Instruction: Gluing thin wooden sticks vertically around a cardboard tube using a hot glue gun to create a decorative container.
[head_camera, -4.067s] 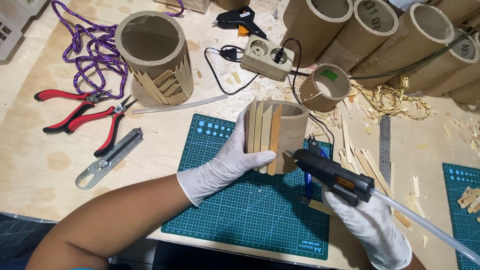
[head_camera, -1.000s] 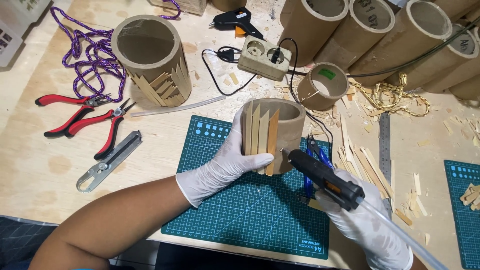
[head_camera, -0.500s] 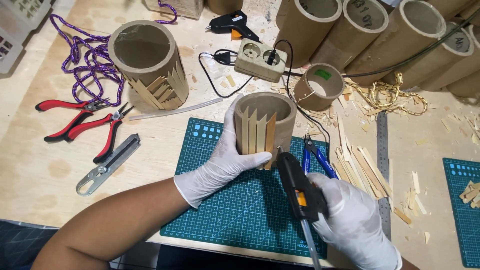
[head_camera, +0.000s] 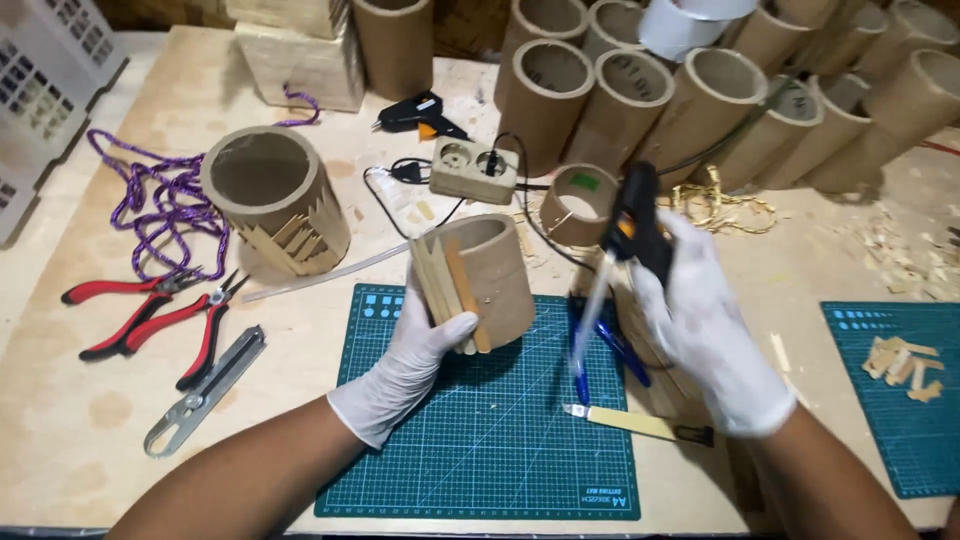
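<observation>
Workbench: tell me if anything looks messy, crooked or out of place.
Wood scraps and shavings litter the right side of the bench. A purple rope lies in a loose tangle at the left. The sticks on the cardboard tube in the left hand sit unevenly, at different heights.

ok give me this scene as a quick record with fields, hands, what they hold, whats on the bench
left hand: gloved, grips cardboard tube with wooden sticks glued on its side, over the green cutting mat
right hand: gloved, holds black glue gun raised, apart from the tube
left of mat: red pliers, metal cutter, purple rope, second stick-covered tube
behind: power strip, row of plain tubes
on mat edge: blue pliers, yellow utility knife
</observation>
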